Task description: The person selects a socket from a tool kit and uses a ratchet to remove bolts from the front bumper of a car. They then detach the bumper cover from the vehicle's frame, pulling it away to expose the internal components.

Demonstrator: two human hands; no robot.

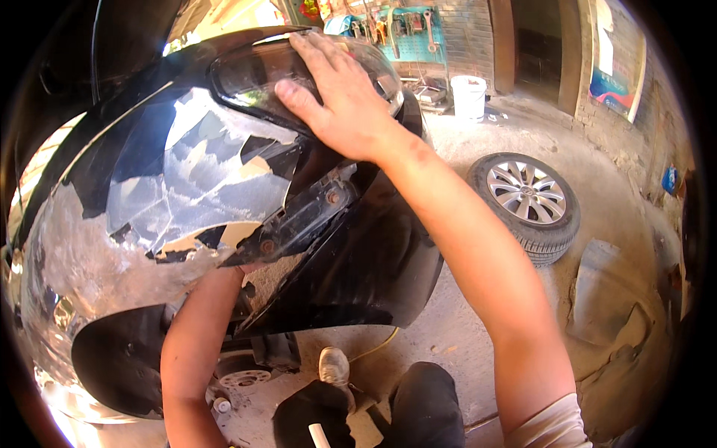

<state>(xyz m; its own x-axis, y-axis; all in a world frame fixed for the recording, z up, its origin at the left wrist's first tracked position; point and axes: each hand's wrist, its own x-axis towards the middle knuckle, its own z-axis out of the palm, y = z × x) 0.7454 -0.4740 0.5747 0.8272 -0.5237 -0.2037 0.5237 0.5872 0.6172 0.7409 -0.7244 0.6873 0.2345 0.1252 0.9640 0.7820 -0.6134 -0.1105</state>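
Note:
My right hand lies on the dark, glossy lens of a car lamp, fingers stretched out and thumb apart, holding nothing. Below the lamp, a black car body panel has its paint scraped and flaked to grey and white patches. My left forearm reaches up from below, and my left hand goes in behind a black bracket with rusty bolts; only a sliver of it shows and its fingers are hidden. A black bumper piece hangs to the right of the bracket.
A wheel with a silver rim lies flat on the floor to the right. A white bucket stands near the back wall, beneath a teal tool board. Low by my left arm are a brake disc and a dark wheel-arch liner.

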